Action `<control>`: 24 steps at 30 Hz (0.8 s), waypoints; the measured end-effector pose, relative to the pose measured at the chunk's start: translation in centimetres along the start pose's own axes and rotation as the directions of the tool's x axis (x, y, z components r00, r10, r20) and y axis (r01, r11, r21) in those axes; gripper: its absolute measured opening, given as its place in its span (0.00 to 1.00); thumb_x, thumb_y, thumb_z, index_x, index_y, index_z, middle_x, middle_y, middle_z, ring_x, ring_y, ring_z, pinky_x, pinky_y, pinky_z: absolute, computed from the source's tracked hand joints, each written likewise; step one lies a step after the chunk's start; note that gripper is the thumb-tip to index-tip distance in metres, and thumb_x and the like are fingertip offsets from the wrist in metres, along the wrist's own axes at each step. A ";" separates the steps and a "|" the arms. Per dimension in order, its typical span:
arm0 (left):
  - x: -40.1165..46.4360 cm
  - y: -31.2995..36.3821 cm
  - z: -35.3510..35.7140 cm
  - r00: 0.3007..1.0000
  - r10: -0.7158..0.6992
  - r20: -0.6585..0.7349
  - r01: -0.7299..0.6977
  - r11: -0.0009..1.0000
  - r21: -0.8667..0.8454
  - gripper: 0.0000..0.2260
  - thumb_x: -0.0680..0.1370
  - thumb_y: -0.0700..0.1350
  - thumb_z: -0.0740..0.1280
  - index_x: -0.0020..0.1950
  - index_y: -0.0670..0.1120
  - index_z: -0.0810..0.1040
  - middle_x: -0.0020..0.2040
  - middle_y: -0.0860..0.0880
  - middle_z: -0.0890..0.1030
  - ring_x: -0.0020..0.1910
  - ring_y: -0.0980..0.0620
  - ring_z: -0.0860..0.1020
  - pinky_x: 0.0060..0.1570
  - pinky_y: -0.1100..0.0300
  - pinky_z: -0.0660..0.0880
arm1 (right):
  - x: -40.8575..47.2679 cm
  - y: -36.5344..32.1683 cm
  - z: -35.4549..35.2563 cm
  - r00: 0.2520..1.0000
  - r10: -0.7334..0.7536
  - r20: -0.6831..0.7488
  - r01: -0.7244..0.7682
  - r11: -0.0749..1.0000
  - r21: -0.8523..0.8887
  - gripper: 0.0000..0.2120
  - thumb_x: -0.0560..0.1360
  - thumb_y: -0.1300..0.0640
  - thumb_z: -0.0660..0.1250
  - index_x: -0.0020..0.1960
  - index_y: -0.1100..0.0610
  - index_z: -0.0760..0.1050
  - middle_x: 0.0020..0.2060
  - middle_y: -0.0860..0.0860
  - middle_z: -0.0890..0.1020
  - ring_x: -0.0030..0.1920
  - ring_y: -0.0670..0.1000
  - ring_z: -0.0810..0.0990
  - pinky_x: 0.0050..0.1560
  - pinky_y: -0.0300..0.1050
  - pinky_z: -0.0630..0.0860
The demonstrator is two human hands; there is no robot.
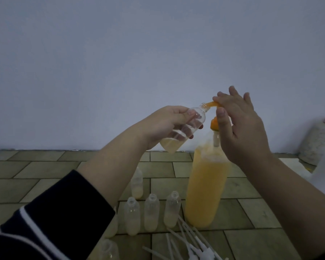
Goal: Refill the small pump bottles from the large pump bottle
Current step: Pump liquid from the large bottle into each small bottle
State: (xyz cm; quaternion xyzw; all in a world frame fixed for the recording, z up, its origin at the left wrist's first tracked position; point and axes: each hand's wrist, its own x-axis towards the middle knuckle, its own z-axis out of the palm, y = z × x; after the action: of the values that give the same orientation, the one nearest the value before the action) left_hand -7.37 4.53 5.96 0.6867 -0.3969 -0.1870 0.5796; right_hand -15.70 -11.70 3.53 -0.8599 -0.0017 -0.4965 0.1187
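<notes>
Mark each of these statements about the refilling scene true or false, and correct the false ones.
1. The left hand holds a small clear plastic bottle tilted, its mouth at the orange pump spout. True.
2. The held bottle is full to the neck. False: only its bottom holds liquid.
3. The right hand rests on the pump head of the large orange-filled bottle. True.
4. The small bottles standing on the tiled floor have pumps fitted. False: their necks are open; white pump tubes lie beside them.

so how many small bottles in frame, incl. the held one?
7: one in the left hand at the pump spout; one behind; three in a row; two partly hidden by the sleeve. More may be hidden.
</notes>
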 end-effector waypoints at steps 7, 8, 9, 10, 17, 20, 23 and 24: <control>0.0 -0.9 0.3 0.999 -0.046 0.023 0.047 0.998 -0.034 0.15 0.81 0.47 0.59 0.59 0.38 0.76 0.48 0.46 0.82 0.40 0.49 0.77 0.41 0.57 0.74 | -1.5 -0.5 0.7 0.997 0.079 0.014 -0.080 0.994 0.069 0.27 0.79 0.45 0.45 0.65 0.58 0.72 0.66 0.53 0.74 0.73 0.46 0.59 0.73 0.40 0.48; -0.1 -0.7 0.4 0.999 -0.039 0.021 0.040 0.999 -0.034 0.14 0.81 0.47 0.59 0.58 0.39 0.77 0.48 0.46 0.82 0.40 0.49 0.78 0.42 0.56 0.74 | -1.3 -0.5 0.4 0.996 0.073 0.044 -0.075 0.996 0.050 0.28 0.79 0.43 0.44 0.66 0.57 0.72 0.67 0.52 0.73 0.73 0.47 0.58 0.73 0.42 0.48; -0.1 -0.5 0.4 1.000 -0.026 0.017 0.027 0.999 -0.031 0.14 0.80 0.47 0.59 0.58 0.40 0.77 0.48 0.47 0.82 0.41 0.49 0.78 0.42 0.56 0.74 | -1.0 -0.4 0.0 0.996 0.068 0.065 -0.070 0.997 0.030 0.30 0.78 0.41 0.42 0.67 0.56 0.71 0.68 0.52 0.71 0.74 0.48 0.57 0.73 0.43 0.49; -0.1 -0.2 0.5 1.000 -0.015 0.014 0.015 1.000 -0.024 0.14 0.80 0.48 0.59 0.57 0.41 0.77 0.48 0.47 0.83 0.41 0.49 0.78 0.43 0.56 0.75 | -0.6 -0.2 -0.3 0.995 0.067 0.075 -0.068 0.998 0.014 0.32 0.77 0.39 0.41 0.68 0.55 0.70 0.69 0.51 0.70 0.74 0.49 0.56 0.73 0.45 0.49; 0.2 -0.2 0.6 0.998 -0.044 0.039 0.046 0.998 -0.046 0.15 0.80 0.48 0.59 0.59 0.40 0.77 0.49 0.46 0.82 0.42 0.48 0.79 0.45 0.55 0.76 | -0.9 -0.9 0.0 0.991 0.130 -0.029 -0.127 0.988 0.091 0.28 0.79 0.44 0.45 0.64 0.58 0.74 0.64 0.52 0.75 0.70 0.43 0.59 0.70 0.32 0.46; -0.1 -0.5 0.6 0.996 -0.077 0.050 0.079 0.996 -0.049 0.16 0.80 0.48 0.59 0.59 0.38 0.77 0.49 0.45 0.82 0.41 0.49 0.78 0.43 0.56 0.76 | -1.4 -1.0 0.4 0.991 0.134 -0.003 -0.133 0.985 0.107 0.27 0.79 0.45 0.45 0.63 0.58 0.75 0.64 0.52 0.76 0.70 0.42 0.58 0.70 0.29 0.44; -0.3 -0.3 0.6 0.997 -0.068 0.035 0.070 0.995 -0.066 0.15 0.81 0.48 0.59 0.59 0.39 0.77 0.49 0.46 0.82 0.42 0.48 0.79 0.44 0.54 0.76 | -0.7 -1.2 -0.2 0.993 0.117 0.028 -0.119 0.990 0.077 0.26 0.80 0.46 0.45 0.64 0.56 0.74 0.66 0.48 0.73 0.69 0.39 0.53 0.67 0.28 0.42; -0.3 -0.2 0.6 0.998 -0.062 0.027 0.064 0.995 -0.074 0.15 0.80 0.48 0.59 0.58 0.40 0.77 0.49 0.46 0.82 0.42 0.47 0.79 0.44 0.54 0.76 | -0.5 -1.2 -0.5 0.993 0.114 0.024 -0.115 0.990 0.080 0.26 0.80 0.46 0.45 0.65 0.56 0.73 0.65 0.44 0.71 0.68 0.38 0.52 0.67 0.30 0.42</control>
State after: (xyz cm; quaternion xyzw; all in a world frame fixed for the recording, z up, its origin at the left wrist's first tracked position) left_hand -7.89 4.36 5.59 0.6743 -0.3751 -0.2283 0.5938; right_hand -16.48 -10.54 3.57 -0.8577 0.0264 -0.4802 0.1818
